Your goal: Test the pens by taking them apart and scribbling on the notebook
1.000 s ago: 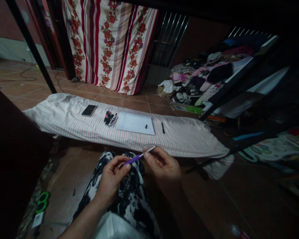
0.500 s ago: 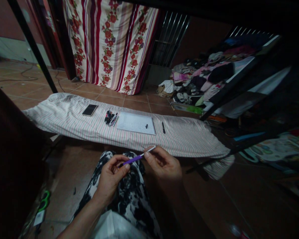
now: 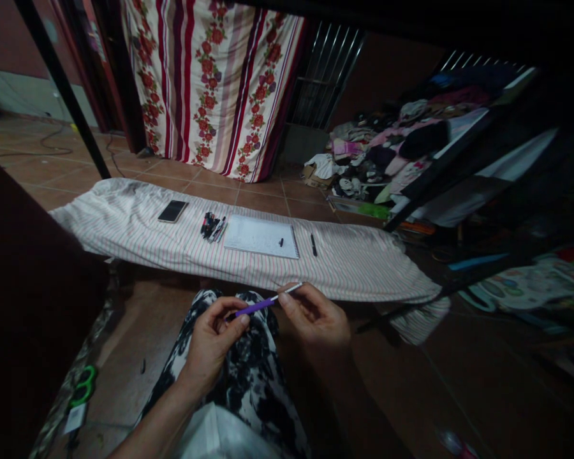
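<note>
1. The person sat low, knees in black-and-white patterned trousers point(image 3: 249, 363), with both hands raised over the lap.
2. The left hand point(image 3: 213, 347) pinched the purple end of a slim pen point(image 3: 266, 301) between thumb and fingertips, the fingers curled in close around it.
3. The right hand point(image 3: 316, 317) gripped the pale, whitish end of the same pen, thumb and forefinger narrowed on it, the other fingers folded loosely beneath.
4. The pen lay nearly level between the two hands, tilted slightly upward toward the right, above the knees and just in front of the near edge of the striped cloth point(image 3: 124, 223).
5. That cloth stretched across the tiled floor, and on it lay a spiral notebook point(image 3: 261, 236) with a small dark piece resting on its page.
6. Just to the left of the notebook sat a bundle of pens point(image 3: 212, 227); further left lay a phone point(image 3: 173, 211).
7. A single black pen point(image 3: 312, 245) lay just to the right of the notebook.
8. Green-handled scissors point(image 3: 81, 386) rested on the floor by the person's left side.
9. A floral curtain point(image 3: 210, 83) hung behind, with a heap of clothes point(image 3: 387, 153) to the right.
</note>
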Demonstrator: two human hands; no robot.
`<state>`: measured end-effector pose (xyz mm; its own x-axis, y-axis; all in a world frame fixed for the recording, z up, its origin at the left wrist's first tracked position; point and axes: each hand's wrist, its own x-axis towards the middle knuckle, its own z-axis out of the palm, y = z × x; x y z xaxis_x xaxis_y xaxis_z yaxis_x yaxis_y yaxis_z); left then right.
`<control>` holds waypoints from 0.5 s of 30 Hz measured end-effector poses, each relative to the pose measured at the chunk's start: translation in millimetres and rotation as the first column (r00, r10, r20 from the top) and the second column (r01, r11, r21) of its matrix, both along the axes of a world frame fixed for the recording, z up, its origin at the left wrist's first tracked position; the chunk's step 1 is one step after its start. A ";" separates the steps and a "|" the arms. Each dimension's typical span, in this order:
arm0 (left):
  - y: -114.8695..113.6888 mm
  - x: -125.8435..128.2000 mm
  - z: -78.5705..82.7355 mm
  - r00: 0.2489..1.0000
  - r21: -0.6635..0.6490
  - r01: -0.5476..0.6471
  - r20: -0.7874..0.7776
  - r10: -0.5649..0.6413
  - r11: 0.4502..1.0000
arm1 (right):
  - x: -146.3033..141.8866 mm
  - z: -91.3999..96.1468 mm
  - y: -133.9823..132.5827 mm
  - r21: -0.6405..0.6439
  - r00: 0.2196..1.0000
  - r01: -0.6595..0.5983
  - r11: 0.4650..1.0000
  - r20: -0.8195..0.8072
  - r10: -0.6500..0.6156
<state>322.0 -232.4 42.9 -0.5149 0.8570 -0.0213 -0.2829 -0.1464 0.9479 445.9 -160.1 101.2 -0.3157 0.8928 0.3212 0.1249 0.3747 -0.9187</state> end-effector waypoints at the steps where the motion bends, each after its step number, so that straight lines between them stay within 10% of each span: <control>1: -0.1 0.1 0.2 1.000 0.003 -0.001 -0.003 0.001 1.000 | 0.0 -0.4 0.0 -0.009 1.000 -0.005 1.000 -0.002 0.005; 15: 0.1 -1.9 2.4 0.999 0.011 -0.002 -0.042 0.002 1.000 | -1.5 -1.4 -3.9 -0.292 0.988 -0.034 0.956 -0.156 -0.012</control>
